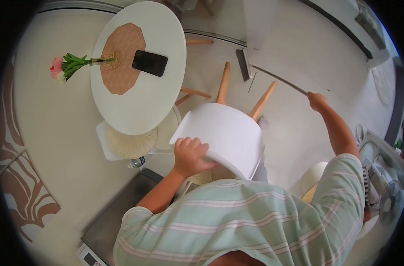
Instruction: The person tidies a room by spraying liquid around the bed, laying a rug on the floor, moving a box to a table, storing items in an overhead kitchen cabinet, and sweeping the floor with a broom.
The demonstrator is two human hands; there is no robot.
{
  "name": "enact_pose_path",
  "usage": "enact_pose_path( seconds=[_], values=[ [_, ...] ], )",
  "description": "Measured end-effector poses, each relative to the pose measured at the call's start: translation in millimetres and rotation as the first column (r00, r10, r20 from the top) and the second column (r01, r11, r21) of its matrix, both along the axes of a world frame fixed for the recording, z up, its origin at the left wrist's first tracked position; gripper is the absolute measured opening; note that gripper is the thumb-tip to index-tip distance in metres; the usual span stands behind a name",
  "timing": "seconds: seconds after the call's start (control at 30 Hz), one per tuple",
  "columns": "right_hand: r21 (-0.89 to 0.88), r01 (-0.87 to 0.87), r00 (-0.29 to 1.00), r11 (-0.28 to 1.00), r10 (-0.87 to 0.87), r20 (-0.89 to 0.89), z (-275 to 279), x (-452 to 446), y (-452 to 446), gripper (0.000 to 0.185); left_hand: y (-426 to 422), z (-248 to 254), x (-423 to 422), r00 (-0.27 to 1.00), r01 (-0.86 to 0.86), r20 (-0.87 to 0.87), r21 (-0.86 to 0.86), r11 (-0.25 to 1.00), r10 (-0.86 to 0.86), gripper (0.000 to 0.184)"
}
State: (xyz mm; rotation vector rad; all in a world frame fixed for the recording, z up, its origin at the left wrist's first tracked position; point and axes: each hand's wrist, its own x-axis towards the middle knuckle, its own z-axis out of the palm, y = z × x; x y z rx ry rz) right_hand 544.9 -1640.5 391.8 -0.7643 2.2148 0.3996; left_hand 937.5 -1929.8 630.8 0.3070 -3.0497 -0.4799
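Observation:
My left hand [193,156] is closed over the edge of a white chair's backrest [224,133], right in front of my body. Two wooden legs of the chair stick out beyond it, and the chair looks tilted. Out to the right, my right hand [317,101] grips the end of a long thin broom handle [279,79]. The broom head [244,64] rests on the floor near the glass door's frame, with its dark bristles to the left.
An oval white table [139,111] at the upper left holds a brown placemat [117,80], a black phone [150,63] and a vase of flowers [68,66]. Cushioned white chairs [132,142] stand beside it. A patterned rug [29,195] lies far left; a cluttered rack [384,177] stands right.

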Motion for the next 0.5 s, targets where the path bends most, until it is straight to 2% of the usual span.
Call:
enact_pose_path(
  seconds=[0.1,0.23,0.5],
  values=[
    [-0.003,0.020,1.000,1.000,-0.020,-0.013,12,1,45,0.022,-4,-3,-14,1.000,0.007,-0.017,-0.021,1.000,-0.008,0.055],
    [0.039,0.150,0.989,0.988,-0.150,0.002,26,14,95,0.026,-3,-3,-30,1.000,0.009,-0.012,-0.035,0.999,-0.010,0.058],
    [0.003,0.363,0.932,0.932,-0.363,-0.021,15,66,184,0.025,-14,-2,-67,1.000,0.027,0.018,-0.114,0.993,-0.025,0.058]
  ],
)
